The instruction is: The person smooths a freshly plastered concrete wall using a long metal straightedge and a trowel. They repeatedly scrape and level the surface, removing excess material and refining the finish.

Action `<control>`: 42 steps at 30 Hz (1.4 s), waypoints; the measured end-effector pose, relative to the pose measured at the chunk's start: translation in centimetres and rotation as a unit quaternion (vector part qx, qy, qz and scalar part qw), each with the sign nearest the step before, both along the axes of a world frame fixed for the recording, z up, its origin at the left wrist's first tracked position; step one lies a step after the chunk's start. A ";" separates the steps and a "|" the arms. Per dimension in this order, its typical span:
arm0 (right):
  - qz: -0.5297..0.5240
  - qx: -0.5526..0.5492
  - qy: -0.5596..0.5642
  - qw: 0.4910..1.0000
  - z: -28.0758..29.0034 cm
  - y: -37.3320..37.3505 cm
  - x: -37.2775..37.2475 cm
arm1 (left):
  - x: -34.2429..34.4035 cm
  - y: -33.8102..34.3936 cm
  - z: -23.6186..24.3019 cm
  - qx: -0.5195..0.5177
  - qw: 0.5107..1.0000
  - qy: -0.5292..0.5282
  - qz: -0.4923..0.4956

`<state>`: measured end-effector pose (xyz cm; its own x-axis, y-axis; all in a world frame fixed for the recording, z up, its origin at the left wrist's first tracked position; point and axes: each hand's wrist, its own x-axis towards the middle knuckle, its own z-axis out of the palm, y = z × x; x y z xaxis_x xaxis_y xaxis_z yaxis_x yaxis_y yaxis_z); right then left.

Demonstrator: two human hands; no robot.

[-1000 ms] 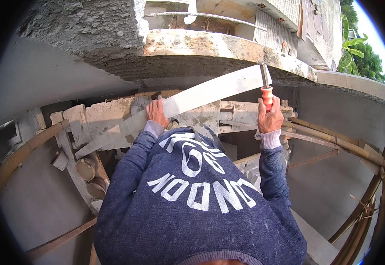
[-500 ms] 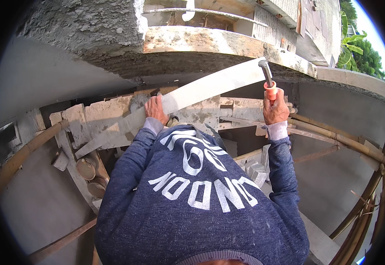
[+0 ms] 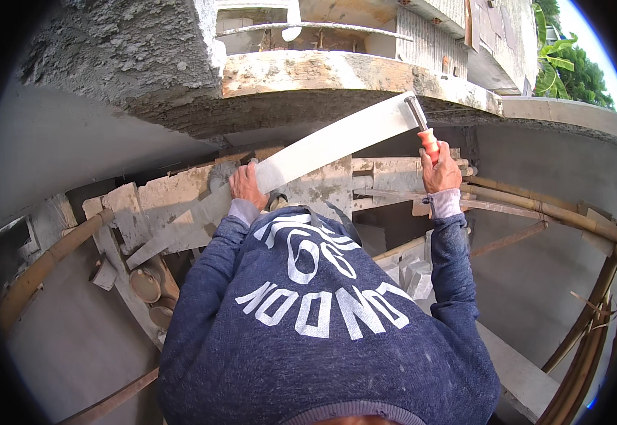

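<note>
A long, pale flat bar (image 3: 336, 142), like a straightedge, slants from the lower left up to the right beneath the concrete beam. My left hand (image 3: 247, 185) is closed around its edge near the middle. To the right, my right hand (image 3: 441, 171) grips a hand tool (image 3: 429, 145) by its orange handle. The tool's narrow grey metal part points up and left, at the bar's upper end; whether they touch I cannot tell. Its full shape does not show from here.
Mortar-spotted boards (image 3: 315, 180) lie across in front of me. The beam (image 3: 365, 71) spans above, with rough cement (image 3: 124, 57) at upper left. Bamboo poles (image 3: 549, 205) run at right and left (image 3: 53, 265). A round container (image 3: 145, 285) stands at lower left.
The tool in my right hand has tilted further left. The view has shifted slightly. My left hand keeps its hold on the bar, whose slant is nearly the same.
</note>
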<state>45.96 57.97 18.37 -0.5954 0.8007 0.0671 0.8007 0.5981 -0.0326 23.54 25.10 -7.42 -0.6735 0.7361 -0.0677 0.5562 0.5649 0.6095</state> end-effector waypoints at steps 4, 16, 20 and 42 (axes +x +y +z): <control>0.056 -0.014 0.260 0.964 3.3 -2.1 -2.2 | -0.2 -0.2 0.5 0.001 1.000 0.002 0.004; 0.022 0.033 0.005 0.999 4.9 1.2 0.8 | -0.1 0.5 -0.8 0.010 1.000 0.019 0.011; 0.079 -0.016 0.280 0.957 6.4 1.6 0.0 | 0.3 -1.0 -1.2 0.004 1.000 0.026 0.009; 0.220 0.068 0.038 0.972 8.3 1.0 -2.0 | 0.4 -1.0 -0.6 -0.001 1.000 -0.005 -0.012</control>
<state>43.92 58.95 26.72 -0.8680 0.4494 0.2110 0.4638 0.8856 0.0218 23.93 24.05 -7.99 -0.6543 0.7524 -0.0756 0.5637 0.5519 0.6145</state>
